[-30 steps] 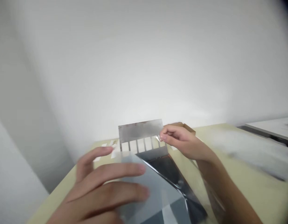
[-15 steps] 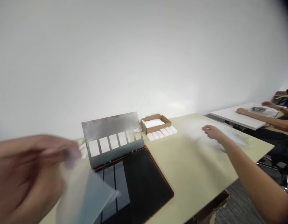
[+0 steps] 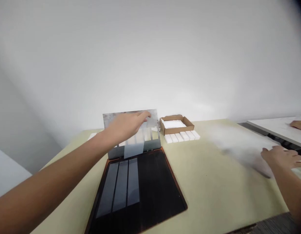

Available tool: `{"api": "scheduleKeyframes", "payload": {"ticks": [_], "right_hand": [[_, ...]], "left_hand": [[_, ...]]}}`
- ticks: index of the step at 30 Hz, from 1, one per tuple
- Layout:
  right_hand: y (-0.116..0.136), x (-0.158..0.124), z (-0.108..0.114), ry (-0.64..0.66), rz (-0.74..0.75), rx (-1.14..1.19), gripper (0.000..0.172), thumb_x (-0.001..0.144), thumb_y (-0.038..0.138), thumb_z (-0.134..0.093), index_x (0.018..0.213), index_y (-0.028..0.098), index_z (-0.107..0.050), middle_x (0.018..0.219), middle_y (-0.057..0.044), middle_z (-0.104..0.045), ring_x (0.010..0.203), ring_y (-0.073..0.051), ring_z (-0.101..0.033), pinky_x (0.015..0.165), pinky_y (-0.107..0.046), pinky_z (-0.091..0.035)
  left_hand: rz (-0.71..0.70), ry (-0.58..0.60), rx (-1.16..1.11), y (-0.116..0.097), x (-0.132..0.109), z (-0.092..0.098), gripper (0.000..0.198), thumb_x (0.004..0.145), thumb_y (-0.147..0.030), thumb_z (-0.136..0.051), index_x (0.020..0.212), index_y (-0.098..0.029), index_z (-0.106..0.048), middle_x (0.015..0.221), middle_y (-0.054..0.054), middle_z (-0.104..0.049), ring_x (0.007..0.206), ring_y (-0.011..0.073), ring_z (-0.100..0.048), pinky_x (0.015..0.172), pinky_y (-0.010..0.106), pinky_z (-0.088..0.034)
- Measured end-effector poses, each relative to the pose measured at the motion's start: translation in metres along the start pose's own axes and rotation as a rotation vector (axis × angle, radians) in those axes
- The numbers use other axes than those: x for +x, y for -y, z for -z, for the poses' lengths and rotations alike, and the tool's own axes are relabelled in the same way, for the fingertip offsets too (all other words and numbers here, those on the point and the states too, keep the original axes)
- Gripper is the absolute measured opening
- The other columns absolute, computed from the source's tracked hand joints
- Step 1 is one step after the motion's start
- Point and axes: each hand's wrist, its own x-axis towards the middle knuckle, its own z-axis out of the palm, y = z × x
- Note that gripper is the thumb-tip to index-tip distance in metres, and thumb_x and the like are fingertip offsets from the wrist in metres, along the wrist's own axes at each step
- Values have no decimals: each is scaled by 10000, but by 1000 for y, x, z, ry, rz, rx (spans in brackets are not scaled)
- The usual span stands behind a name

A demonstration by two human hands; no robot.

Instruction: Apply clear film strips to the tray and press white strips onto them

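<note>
My left hand reaches over the raised metal plate, which has a row of rectangular windows. Its fingers are pinched on a pale bluish translucent film sheet that hangs down in front of the windows. Hinged below the plate is a flat black board with an orange-brown edge. Three greyish translucent strips lie side by side on its left half. At the far right, my right hand has its fingers spread beside a blurred clear plastic bag; contact with the bag is unclear.
Behind the board, an open cardboard box holds something white. A row of several small white blocks lies before it. All this rests on a pale yellow table. Another person's hand is on a white table at the right.
My left hand has carried the film sheet from the near left forward to the metal plate. My right hand appears farther right, near the plastic bag. The view has turned left.
</note>
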Motion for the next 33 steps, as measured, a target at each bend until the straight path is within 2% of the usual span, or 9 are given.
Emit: {"api": "scheduleKeyframes", "payload": {"ticks": [3, 5, 8, 11, 16, 21, 26, 30, 33], "right_hand": [[25, -15, -16, -53, -88, 63, 331, 986, 283, -586, 1272, 153, -691, 1479, -385, -414, 1441, -573, -328, 996, -808, -247], [56, -34, -24, -33, -10, 143, 409, 975, 357, -585, 1289, 111, -677, 1441, -406, -431, 1439, -597, -279, 1002, -807, -200], [118, -75, -29, 106, 287, 324, 420, 992, 452, -546, 1271, 161, -666, 1330, -283, -572, 1371, -490, -418, 1078, -715, -263], [189, -133, -23, 385, 680, 537, 319, 1045, 426, -488, 1165, 214, -694, 1217, -157, -687, 1219, -321, -584, 1089, -521, -411], [265, -221, -4, 834, 1194, 735, 236, 1058, 339, -549, 1105, 287, -775, 1123, -20, -778, 1069, -205, -658, 972, -367, -503], [260, -238, -3, 958, 1198, 713, 297, 1094, 347, -511, 1147, 243, -784, 1140, -39, -799, 1099, -242, -628, 1006, -457, -471], [244, -232, -10, 1011, 1204, 668, 344, 1093, 417, -512, 1303, 277, -746, 1323, -40, -758, 1348, -301, -531, 1174, -555, -356], [244, -238, -12, 1048, 1243, 617, 469, 1071, 492, -532, 1480, 279, -616, 1529, -51, -622, 1506, -347, -398, 1261, -635, -195], [248, -242, -11, 1049, 1259, 559, 576, 1055, 541, -538, 1562, 269, -515, 1630, -73, -509, 1558, -376, -311, 1262, -671, -155]], "left_hand": [[-56, -40, 29, -13, -5, -12, 415, 1064, -141, -381, 1439, -284, -486, 1190, 63, -742, 818, 201, -693, 688, 263, -407], [-125, -56, 39, -29, -18, -28, 453, 1041, -76, -395, 1440, -272, -484, 1124, 64, -732, 825, 197, -681, 676, 258, -407], [-310, -59, 36, -61, -55, -62, 420, 1009, -34, -448, 1358, -246, -548, 982, 50, -712, 798, 192, -658, 642, 263, -412], [-502, -57, 4, -92, -97, -95, 381, 982, -21, -476, 1293, -210, -585, 902, 20, -698, 703, 174, -622, 596, 289, -432], [-577, -50, -80, -117, -142, -117, 288, 1039, -118, -506, 1309, -194, -572, 872, 8, -686, 730, 173, -630, 583, 307, -461], [-493, -5, -201, -129, -161, -112, 250, 1075, -319, -570, 1300, -209, -571, 874, 5, -669, 789, 190, -639, 586, 324, -470], [-440, 115, -410, -137, -168, -94, 374, 1028, -549, -624, 1248, -249, -591, 955, -10, -707, 832, 183, -659, 642, 318, -513], [-295, 203, -512, -114, -156, -88, 343, 1046, -451, -616, 1332, -264, -586, 1152, 31, -724, 1039, 224, -660, 892, 362, -546], [-100, 263, -440, -83, -143, -101, 572, 981, -456, -706, 1479, -246, -519, 1461, 102, -611, 1311, 313, -573, 1074, 469, -495]]}}
